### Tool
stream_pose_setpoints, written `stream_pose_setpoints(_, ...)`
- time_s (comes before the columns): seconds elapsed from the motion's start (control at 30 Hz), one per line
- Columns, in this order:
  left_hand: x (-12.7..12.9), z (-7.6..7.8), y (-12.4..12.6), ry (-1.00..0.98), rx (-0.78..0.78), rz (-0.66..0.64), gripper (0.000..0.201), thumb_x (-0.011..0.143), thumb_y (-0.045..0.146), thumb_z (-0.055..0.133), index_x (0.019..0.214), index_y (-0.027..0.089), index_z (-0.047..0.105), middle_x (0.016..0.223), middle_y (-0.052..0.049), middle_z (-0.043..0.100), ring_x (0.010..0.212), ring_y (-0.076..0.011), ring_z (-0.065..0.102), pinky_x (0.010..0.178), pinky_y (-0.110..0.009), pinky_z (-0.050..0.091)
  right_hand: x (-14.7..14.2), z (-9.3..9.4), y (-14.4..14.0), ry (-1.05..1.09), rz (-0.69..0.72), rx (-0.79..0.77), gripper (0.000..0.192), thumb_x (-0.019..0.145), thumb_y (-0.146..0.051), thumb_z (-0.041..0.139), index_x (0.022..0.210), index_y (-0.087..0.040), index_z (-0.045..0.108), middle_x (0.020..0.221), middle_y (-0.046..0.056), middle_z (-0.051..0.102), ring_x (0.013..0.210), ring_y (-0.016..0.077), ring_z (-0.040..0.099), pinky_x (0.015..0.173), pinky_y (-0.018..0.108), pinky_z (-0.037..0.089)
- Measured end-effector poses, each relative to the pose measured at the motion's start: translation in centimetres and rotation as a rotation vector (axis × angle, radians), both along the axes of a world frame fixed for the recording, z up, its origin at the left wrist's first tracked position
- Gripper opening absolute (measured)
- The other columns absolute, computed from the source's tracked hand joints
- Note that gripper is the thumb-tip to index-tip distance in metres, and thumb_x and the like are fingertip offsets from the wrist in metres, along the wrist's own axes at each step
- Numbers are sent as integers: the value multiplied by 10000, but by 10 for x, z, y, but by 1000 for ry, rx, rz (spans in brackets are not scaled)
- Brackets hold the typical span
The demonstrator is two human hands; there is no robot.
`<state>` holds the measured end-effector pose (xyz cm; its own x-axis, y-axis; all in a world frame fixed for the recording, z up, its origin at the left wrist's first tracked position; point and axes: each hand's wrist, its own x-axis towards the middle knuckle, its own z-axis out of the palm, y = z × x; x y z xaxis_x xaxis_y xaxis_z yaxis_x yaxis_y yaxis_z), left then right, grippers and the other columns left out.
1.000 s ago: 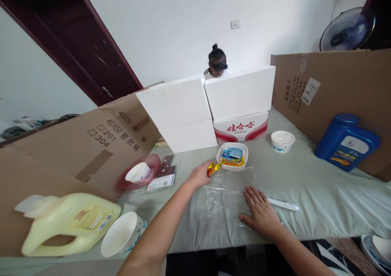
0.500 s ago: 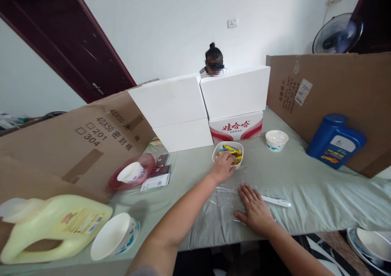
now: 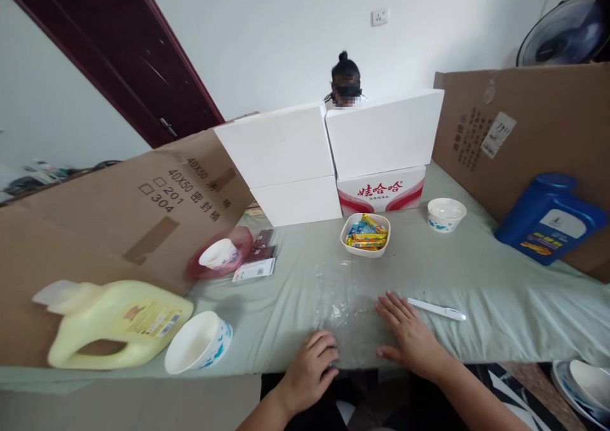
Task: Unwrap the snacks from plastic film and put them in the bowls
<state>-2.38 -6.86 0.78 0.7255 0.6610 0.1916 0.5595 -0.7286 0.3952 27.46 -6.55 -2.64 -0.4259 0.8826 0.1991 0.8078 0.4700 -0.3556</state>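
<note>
Left hand [image 3: 307,370] at the near edge of the worktop [image 3: 500,291], fingers curled down onto the near-left edge of a clear plastic sheet [image 3: 350,313]; grip looks closed on the sheet edge, though the pinch itself is hard to see. Right hand [image 3: 412,335] lies flat, palm down, fingers spread on the right part of the sheet, gripping nothing. The sheet is spread flat on the pale green cloth between the two hands and a white bowl [image 3: 365,234], which sits just beyond its far edge, filled with yellow and blue wrapped packets [image 3: 366,232]. White pen [image 3: 436,309] lies just right of the right hand's fingertips, apart from them. Further right a small white cup [image 3: 447,214] and a blue jug [image 3: 548,218] against a cardboard wall. Left side: yellow jug [image 3: 117,323] on its side, empty white bowl [image 3: 197,342] beside it, red lid with a cup [image 3: 219,256], dark packets [image 3: 260,259]. White boxes [image 3: 328,157] stacked at the back; a person [image 3: 345,88] sits behind them.
</note>
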Motion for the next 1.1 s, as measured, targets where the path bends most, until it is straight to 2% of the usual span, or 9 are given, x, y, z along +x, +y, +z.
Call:
stream_pose_setpoints(0.17,-16,-2,-12,-184,6,55,153,894,96,463,909,199,574,922,-52,660,1003,-192,594,909,-344,494,21,11,-34,80,132,-148,971,629,-612,735,1426,-171,400,1497,157,356,1416,359,204,1147,567,179)
stream_pose_setpoints(0.23,-19,-4,-15,-239,2,99,142,910,117,451,939,199,563,929,-57,667,967,-185,616,878,-323,502,27,14,-45,114,111,-191,758,698,-465,728,1364,-200,482,1474,134,405,1409,341,238,1141,561,206)
stream_pose_setpoints(0.3,-21,-4,-14,-258,-3,144,131,920,148,444,945,199,563,890,-51,671,862,-169,638,790,-284,512,29,17,-51,170,93,-218,413,816,-313,609,1219,-223,593,1398,108,506,1374,291,334,1118,514,283)
stream_pose_setpoints(0.37,-20,-2,-8,-240,-30,185,125,927,185,443,920,203,567,787,-23,661,712,-143,631,680,-246,499,28,21,-51,252,81,-237,241,891,-231,470,1060,-222,641,1271,99,605,1277,240,469,1055,442,383)
stream_pose_setpoints(0.57,-4,6,38,-187,-73,429,140,909,263,466,947,218,593,752,4,675,660,-139,629,645,-237,464,11,23,-24,544,-135,-253,211,905,-314,437,959,-217,616,1057,82,675,999,213,629,853,349,498)
stream_pose_setpoints(0.7,7,-2,64,-144,-71,605,143,894,244,471,923,215,608,781,-3,688,718,-153,646,689,-251,459,-6,12,3,714,-351,-314,318,882,-433,447,1072,-208,568,766,22,673,703,189,658,668,307,509)
stream_pose_setpoints(0.8,11,-10,77,-106,-54,692,144,900,227,477,929,210,617,834,-12,696,764,-155,651,715,-250,451,-18,8,24,776,-432,-294,418,860,-411,447,1214,-191,464,745,-10,640,616,167,643,638,298,502)
stream_pose_setpoints(0.93,12,-12,89,-7,-19,775,149,918,220,486,947,209,632,898,-24,698,817,-155,649,743,-249,443,-28,9,44,591,-544,-255,501,868,-339,421,1320,-130,371,751,7,641,625,185,644,614,299,480)
stream_pose_setpoints(1.1,11,-6,95,173,22,872,195,904,237,528,1054,163,629,1004,-87,667,845,-196,642,744,-297,468,-33,9,49,194,-570,-238,453,894,-256,447,1321,-108,413,851,93,701,816,232,676,709,309,453)
